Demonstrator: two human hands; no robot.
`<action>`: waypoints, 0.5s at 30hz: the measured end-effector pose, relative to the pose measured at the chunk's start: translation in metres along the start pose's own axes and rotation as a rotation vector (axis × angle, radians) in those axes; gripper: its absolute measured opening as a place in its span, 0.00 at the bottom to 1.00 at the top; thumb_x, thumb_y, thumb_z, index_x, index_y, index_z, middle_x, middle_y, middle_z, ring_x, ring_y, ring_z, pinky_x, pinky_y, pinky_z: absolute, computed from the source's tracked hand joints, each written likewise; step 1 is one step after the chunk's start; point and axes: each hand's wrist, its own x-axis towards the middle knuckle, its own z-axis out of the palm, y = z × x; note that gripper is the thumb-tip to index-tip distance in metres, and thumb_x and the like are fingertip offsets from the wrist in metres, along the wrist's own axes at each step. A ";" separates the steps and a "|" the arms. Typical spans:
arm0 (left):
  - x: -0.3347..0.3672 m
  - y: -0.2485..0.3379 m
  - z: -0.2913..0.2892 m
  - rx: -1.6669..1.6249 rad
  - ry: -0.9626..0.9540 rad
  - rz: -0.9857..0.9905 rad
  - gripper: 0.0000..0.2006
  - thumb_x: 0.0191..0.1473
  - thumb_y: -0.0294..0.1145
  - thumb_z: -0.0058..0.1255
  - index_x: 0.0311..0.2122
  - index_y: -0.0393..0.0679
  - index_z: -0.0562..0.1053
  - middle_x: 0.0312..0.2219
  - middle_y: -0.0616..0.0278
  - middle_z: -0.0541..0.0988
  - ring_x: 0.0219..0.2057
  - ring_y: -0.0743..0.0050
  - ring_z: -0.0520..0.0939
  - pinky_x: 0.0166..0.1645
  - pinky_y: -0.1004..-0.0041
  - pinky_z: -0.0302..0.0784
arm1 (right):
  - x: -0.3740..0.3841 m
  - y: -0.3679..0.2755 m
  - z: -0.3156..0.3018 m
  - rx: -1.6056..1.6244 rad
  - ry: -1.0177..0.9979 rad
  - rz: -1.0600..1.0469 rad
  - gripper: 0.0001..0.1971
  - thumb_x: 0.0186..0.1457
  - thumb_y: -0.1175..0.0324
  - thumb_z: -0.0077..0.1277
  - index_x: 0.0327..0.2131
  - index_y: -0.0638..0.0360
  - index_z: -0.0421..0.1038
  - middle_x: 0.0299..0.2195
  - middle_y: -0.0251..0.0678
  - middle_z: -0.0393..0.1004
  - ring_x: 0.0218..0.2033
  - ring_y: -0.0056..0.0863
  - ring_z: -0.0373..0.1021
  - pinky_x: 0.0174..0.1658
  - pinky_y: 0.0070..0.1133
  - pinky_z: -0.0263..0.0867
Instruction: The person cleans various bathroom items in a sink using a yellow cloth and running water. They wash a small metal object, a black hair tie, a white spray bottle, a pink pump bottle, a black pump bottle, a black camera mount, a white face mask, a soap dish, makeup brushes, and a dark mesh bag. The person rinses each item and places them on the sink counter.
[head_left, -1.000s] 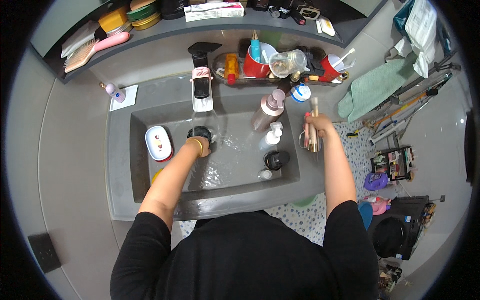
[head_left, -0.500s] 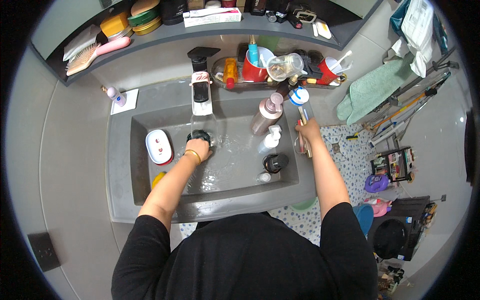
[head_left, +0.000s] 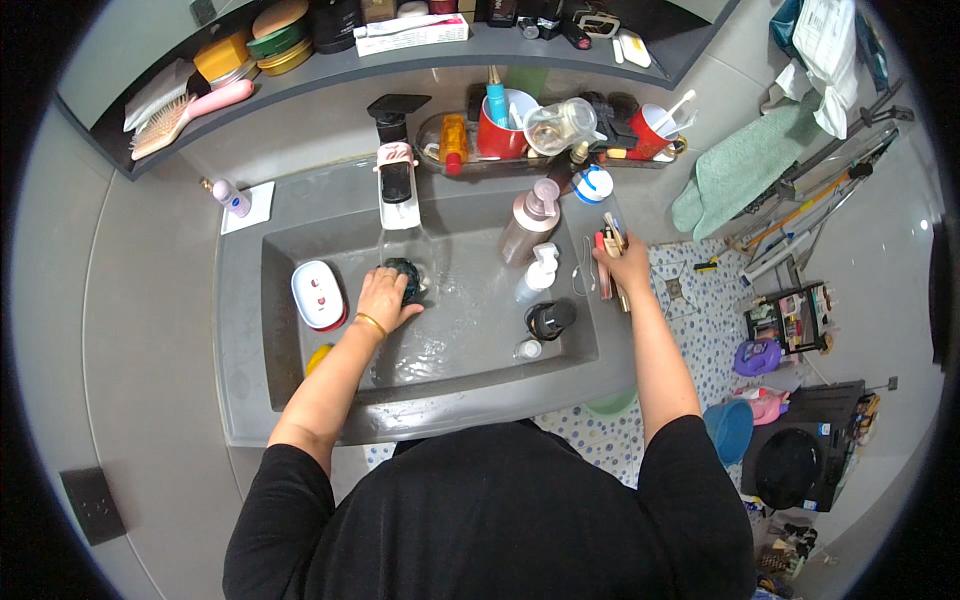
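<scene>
My left hand, a gold bangle at its wrist, is inside the grey sink under the faucet. Its fingers are stretched against a dark round thing whose kind I cannot make out, with the thumb spread away. On the sink's right rim my right hand closes round several slim makeup tubes and pencils; some of them are hidden by the fingers. Beside them lies a thin white cord. Water is spread over the sink bottom.
Inside the sink stand a pink-brown pump bottle, a white pump bottle, a black-topped bottle, a small clear bottle and a white soap box. Behind are red cups on a ledge and a crowded shelf.
My left hand has shifted slightly left and its fingers have loosened, showing more of the dark round thing. My right hand has moved slightly right with the makeup tubes, showing the white cord more clearly.
</scene>
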 end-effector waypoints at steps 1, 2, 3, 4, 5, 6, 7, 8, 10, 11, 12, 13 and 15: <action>-0.001 0.000 -0.001 -0.007 0.007 -0.004 0.26 0.33 0.49 0.55 0.35 0.40 0.67 0.34 0.54 0.68 0.39 0.56 0.66 0.45 0.63 0.58 | -0.001 0.000 -0.002 0.007 0.014 0.006 0.38 0.29 0.55 0.61 0.42 0.73 0.61 0.36 0.52 0.66 0.39 0.44 0.64 0.43 0.29 0.59; -0.001 0.001 -0.003 -0.014 0.022 -0.006 0.26 0.33 0.48 0.56 0.35 0.40 0.67 0.35 0.53 0.68 0.40 0.56 0.66 0.45 0.63 0.58 | -0.003 0.001 -0.003 0.013 0.026 0.013 0.38 0.29 0.55 0.61 0.42 0.73 0.60 0.37 0.52 0.66 0.40 0.43 0.64 0.44 0.29 0.59; -0.001 0.003 -0.006 -0.020 0.037 -0.009 0.26 0.33 0.47 0.56 0.36 0.40 0.67 0.37 0.53 0.67 0.40 0.55 0.66 0.45 0.63 0.58 | -0.003 0.001 -0.005 0.037 0.028 0.024 0.37 0.30 0.55 0.61 0.42 0.73 0.61 0.38 0.53 0.66 0.40 0.43 0.64 0.44 0.28 0.59; -0.002 0.004 -0.007 -0.026 0.052 -0.013 0.26 0.32 0.46 0.57 0.36 0.40 0.66 0.38 0.53 0.66 0.41 0.55 0.65 0.45 0.63 0.58 | -0.003 0.002 -0.006 0.061 0.029 0.034 0.37 0.30 0.55 0.60 0.42 0.72 0.61 0.38 0.53 0.66 0.41 0.42 0.64 0.44 0.28 0.59; -0.004 0.003 -0.007 -0.047 0.068 -0.027 0.27 0.31 0.45 0.58 0.37 0.40 0.65 0.39 0.52 0.65 0.42 0.54 0.65 0.46 0.62 0.58 | -0.003 0.003 -0.007 0.086 0.026 0.042 0.37 0.31 0.55 0.60 0.43 0.72 0.61 0.39 0.53 0.65 0.41 0.42 0.64 0.44 0.28 0.60; -0.006 0.002 -0.007 -0.068 0.084 -0.043 0.29 0.30 0.44 0.59 0.39 0.40 0.64 0.40 0.52 0.64 0.42 0.53 0.64 0.46 0.62 0.57 | -0.002 0.007 -0.007 0.081 0.019 0.050 0.36 0.32 0.55 0.60 0.43 0.72 0.61 0.39 0.53 0.65 0.41 0.41 0.64 0.44 0.27 0.59; -0.008 0.001 -0.006 -0.088 0.101 -0.061 0.31 0.29 0.43 0.60 0.40 0.40 0.63 0.41 0.51 0.63 0.43 0.52 0.63 0.47 0.61 0.57 | 0.001 0.014 -0.007 0.077 0.011 0.057 0.36 0.32 0.56 0.59 0.43 0.72 0.60 0.40 0.54 0.65 0.42 0.41 0.64 0.44 0.27 0.59; -0.010 0.001 -0.005 -0.120 0.151 -0.106 0.33 0.28 0.42 0.61 0.41 0.40 0.62 0.42 0.50 0.62 0.44 0.52 0.63 0.47 0.61 0.57 | 0.003 0.018 -0.006 0.073 -0.002 0.061 0.36 0.33 0.56 0.59 0.44 0.72 0.60 0.40 0.54 0.65 0.42 0.41 0.64 0.45 0.26 0.59; -0.017 -0.001 0.000 -0.173 0.252 -0.213 0.38 0.25 0.41 0.62 0.45 0.41 0.59 0.44 0.49 0.60 0.46 0.50 0.61 0.48 0.60 0.56 | 0.002 0.016 -0.007 0.068 -0.003 0.083 0.34 0.37 0.57 0.57 0.44 0.72 0.59 0.40 0.52 0.66 0.43 0.39 0.64 0.45 0.26 0.59; -0.019 -0.002 0.006 -0.219 0.240 -0.277 0.45 0.22 0.42 0.64 0.49 0.38 0.54 0.46 0.47 0.58 0.47 0.47 0.59 0.50 0.59 0.54 | 0.000 0.022 -0.008 0.104 0.006 0.067 0.33 0.38 0.57 0.56 0.45 0.72 0.59 0.41 0.52 0.66 0.43 0.39 0.64 0.46 0.26 0.59; -0.022 -0.006 0.012 -0.242 0.263 -0.335 0.47 0.22 0.43 0.64 0.49 0.37 0.53 0.45 0.46 0.59 0.47 0.46 0.60 0.50 0.60 0.56 | 0.000 0.025 -0.007 0.111 0.011 0.077 0.32 0.39 0.59 0.56 0.45 0.71 0.59 0.41 0.51 0.66 0.43 0.37 0.64 0.46 0.25 0.59; -0.026 -0.009 0.019 -0.265 0.288 -0.392 0.49 0.22 0.44 0.65 0.50 0.35 0.52 0.45 0.45 0.59 0.46 0.46 0.61 0.50 0.61 0.57 | 0.000 0.028 -0.005 0.118 0.017 0.089 0.31 0.39 0.60 0.56 0.45 0.71 0.59 0.42 0.50 0.65 0.44 0.36 0.64 0.46 0.25 0.59; -0.031 -0.013 0.034 -0.386 0.156 -0.519 0.48 0.22 0.45 0.65 0.49 0.34 0.54 0.42 0.44 0.65 0.44 0.50 0.66 0.48 0.66 0.62 | -0.005 0.041 -0.004 0.302 0.068 0.102 0.30 0.40 0.65 0.56 0.46 0.70 0.59 0.43 0.49 0.64 0.45 0.34 0.63 0.47 0.23 0.58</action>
